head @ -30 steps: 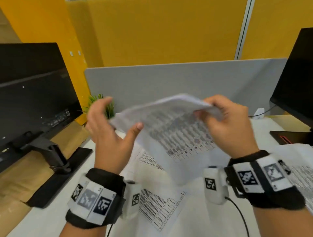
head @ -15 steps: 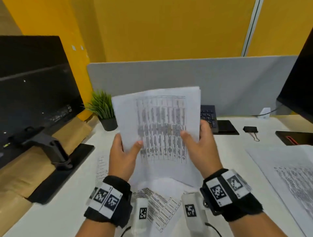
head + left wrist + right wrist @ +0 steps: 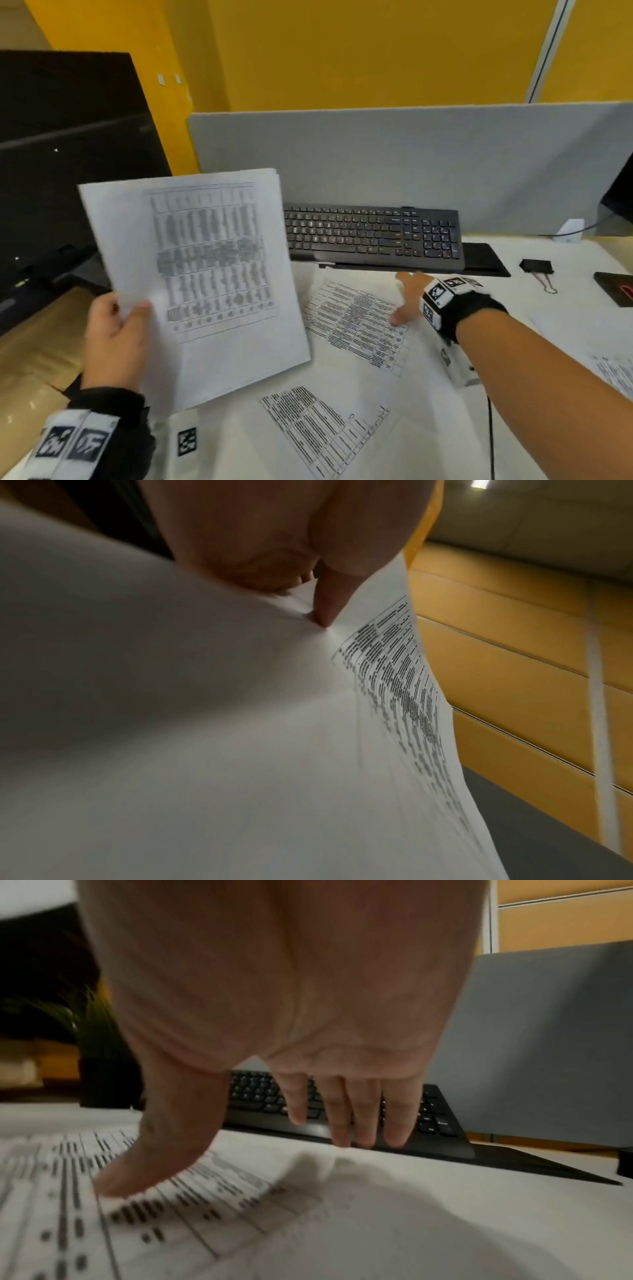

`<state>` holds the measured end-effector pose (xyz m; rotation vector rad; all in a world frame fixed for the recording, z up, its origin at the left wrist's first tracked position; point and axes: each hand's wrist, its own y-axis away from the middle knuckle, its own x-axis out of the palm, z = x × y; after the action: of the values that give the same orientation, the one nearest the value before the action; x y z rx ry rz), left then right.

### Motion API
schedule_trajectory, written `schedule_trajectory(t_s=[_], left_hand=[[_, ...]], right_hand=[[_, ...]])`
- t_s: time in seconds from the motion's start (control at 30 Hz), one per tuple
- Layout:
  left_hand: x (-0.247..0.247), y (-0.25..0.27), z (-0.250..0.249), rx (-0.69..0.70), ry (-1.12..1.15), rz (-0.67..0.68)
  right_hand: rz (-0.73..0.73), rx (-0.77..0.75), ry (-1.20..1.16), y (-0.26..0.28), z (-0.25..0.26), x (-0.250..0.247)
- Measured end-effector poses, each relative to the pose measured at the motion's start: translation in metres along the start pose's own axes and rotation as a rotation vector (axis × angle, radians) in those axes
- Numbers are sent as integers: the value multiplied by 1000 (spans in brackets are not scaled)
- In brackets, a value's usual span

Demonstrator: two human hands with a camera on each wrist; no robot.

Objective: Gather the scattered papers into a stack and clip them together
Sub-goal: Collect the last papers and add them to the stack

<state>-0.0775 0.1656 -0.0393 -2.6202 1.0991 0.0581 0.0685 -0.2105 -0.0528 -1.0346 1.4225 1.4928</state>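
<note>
My left hand [image 3: 118, 329] grips a stack of printed sheets [image 3: 205, 274] by its lower left edge, holding it upright above the desk; in the left wrist view the thumb [image 3: 329, 607] presses on the stack [image 3: 240, 723]. My right hand [image 3: 407, 301] is stretched out over a loose printed sheet [image 3: 356, 322] lying in front of the keyboard, fingers straight, thumb [image 3: 143, 1167] down on the sheet [image 3: 205, 1218]. Another loose sheet [image 3: 318, 428] lies nearer me. A black binder clip [image 3: 536, 266] rests on the desk at the right.
A black keyboard [image 3: 373, 236] stands tilted against the grey partition [image 3: 411, 161]. A dark monitor [image 3: 68, 154] fills the left; another sheet [image 3: 613, 373] lies at the right edge. A small plant [image 3: 92, 1047] shows in the right wrist view.
My right hand has let go of the stack and reached right and down onto the loose sheet by the keyboard. The left hand now holds the stack alone, shifted left.
</note>
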Motion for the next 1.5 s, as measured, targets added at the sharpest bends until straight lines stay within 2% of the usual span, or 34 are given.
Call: schedule_trajectory(t_s=[0.1,0.2,0.33,0.43,0.53,0.7,0.83,1.03,1.23,1.33,1.5], left_hand=[[-32,-9,18,3,-12,-79],[-45,-12,26,-40,-57,-51],[-44,-7,23,-96,-82,-60],[-39,4,14,-170,-37,-98],[-33,17,7,-246,65,-125],[-33,22,1,-222,79,-127],[-38,19,5,-247,56,-128],[-45,23,4,-288,31,-142],[-52,30,-3,-287,59,-172],[-53,34,-8,-305,75,-174],[-52,40,-13,-306,86,-146]], right_hand=[[29,-4,49,-11,-4,6],[4,-13,0,-13,-4,3],[-45,-7,-10,-9,9,-11],[-71,-95,-11,-10,35,-19],[-24,-148,-7,-13,59,-9],[-8,-144,-3,-15,74,3],[-92,-83,-90,-12,60,0],[-75,-10,-94,5,38,-15],[-194,36,-158,27,4,-30],[-252,52,-273,36,-12,-31],[-343,5,-636,48,-43,-26]])
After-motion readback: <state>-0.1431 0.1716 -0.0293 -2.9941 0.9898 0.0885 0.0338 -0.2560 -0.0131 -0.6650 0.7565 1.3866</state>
